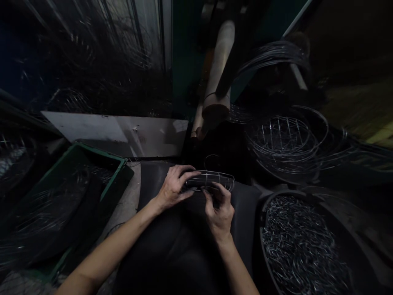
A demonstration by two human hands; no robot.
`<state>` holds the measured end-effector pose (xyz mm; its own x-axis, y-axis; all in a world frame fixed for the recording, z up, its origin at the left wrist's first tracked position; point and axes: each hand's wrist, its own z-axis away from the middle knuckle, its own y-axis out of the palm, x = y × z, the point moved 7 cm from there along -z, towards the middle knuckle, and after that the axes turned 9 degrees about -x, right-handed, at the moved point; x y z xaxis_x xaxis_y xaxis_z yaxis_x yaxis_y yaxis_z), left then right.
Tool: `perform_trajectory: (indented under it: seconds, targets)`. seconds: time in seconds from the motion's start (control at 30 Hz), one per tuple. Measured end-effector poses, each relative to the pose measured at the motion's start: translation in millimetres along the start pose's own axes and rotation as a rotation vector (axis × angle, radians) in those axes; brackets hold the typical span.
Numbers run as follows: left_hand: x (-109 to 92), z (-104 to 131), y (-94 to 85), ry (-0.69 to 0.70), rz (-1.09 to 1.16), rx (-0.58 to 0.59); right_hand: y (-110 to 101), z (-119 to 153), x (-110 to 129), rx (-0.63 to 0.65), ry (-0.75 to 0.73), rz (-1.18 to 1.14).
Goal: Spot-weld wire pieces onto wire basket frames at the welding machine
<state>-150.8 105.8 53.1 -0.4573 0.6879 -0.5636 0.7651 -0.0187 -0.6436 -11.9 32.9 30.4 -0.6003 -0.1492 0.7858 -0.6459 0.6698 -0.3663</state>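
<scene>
A shallow round wire frame (219,177) of thin metal rods is held over my lap, tilted so that I see it nearly edge-on. My left hand (178,184) grips its left end, thumb below and fingers over the top rim. At the near side, my right hand (219,209) pinches the wires between thumb and fingers. Both hands touch the frame at once. Dark cloth or apron (181,241) covers my lap beneath it. Whether the right fingers also hold a small piece is too dark to tell.
A black tub (263,241) full of small bent metal wire pieces stands at my right. Behind it lie stacked wire rings and grids (282,139). At left sits a green crate (119,172). Ahead are a pale board (147,135) and a thick machine cylinder (219,69).
</scene>
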Motion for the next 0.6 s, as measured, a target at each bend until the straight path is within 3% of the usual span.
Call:
perform_trajectory:
  seconds: [0.3,0.6]
  targets:
    - [1,1,-1.6,-0.007,0.014,-0.009,-1,-2,4,-0.013,-0.078,0.021]
    - [12,-20,-4.4,-0.028,0.026,-0.067,14,-26,-3,-0.005,-0.115,-0.059]
